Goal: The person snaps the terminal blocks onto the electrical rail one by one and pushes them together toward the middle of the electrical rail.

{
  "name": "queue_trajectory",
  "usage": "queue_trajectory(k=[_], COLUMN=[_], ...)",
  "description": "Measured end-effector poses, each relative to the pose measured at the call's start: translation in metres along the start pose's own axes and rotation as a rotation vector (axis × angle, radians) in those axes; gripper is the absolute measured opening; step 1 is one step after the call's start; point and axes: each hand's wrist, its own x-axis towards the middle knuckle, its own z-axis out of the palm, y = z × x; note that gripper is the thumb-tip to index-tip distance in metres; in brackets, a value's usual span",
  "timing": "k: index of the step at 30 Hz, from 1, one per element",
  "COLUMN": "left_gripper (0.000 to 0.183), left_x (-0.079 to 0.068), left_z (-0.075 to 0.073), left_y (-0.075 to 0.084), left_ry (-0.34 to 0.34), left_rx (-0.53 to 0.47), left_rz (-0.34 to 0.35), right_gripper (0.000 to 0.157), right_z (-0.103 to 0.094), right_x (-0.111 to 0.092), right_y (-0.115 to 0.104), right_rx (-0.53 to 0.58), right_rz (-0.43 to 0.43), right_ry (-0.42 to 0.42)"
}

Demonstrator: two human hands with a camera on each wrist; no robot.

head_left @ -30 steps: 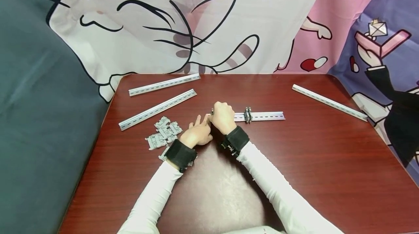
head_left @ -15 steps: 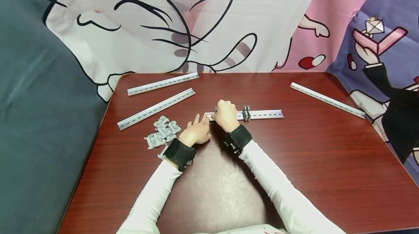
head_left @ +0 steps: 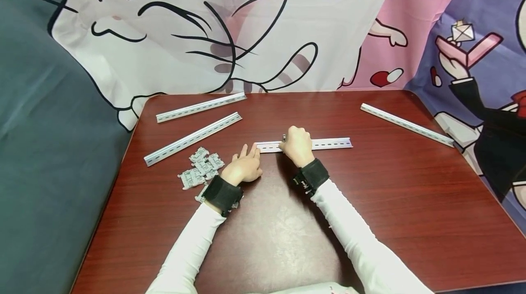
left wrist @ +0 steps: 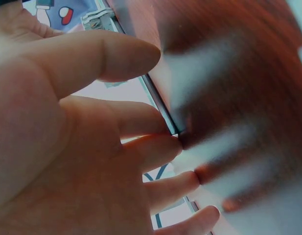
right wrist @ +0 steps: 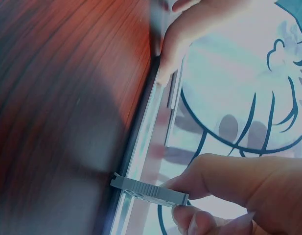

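Grey flat plastic clip (right wrist: 148, 190) crosswise at slotted silver metal rail (head_left: 332, 143)

Mid-frame on my head feed, the rail runs left to right; the right hand (head_left: 299, 146) pinches the clip, the left hand (head_left: 242, 167), fingers straight, touches the rail's left end.

On table (head_left: 394, 202): parts pile (head_left: 202, 167) left of middle rail (head_left: 332, 144); two rails (head_left: 193, 139) behind pile; fourth rail (head_left: 407, 125) right.

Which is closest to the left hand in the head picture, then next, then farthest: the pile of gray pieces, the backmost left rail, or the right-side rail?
1. Gray pieces: just left of the left hand.
2. Backmost left rail: farther back.
3. Right-side rail: far right.
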Motion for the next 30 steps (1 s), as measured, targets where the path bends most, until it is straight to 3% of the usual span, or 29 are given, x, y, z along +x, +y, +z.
queue_trajectory(k=[17, 30], left_gripper=[0.072, 0.072], left_x=[0.000, 0.002], left_z=[0.000, 0.000], left_y=[-0.001, -0.001], left_ry=[0.010, 0.004], left_rx=[0.004, -0.002], left_rz=[0.011, 0.008], right_gripper=[0.035, 0.034], right_z=[-0.012, -0.018], right_x=[-0.003, -0.004], right_y=[0.024, 0.040], right_rx=[0.029, 0.042], right_rz=[0.078, 0.091], right_ry=[0.031, 0.051])
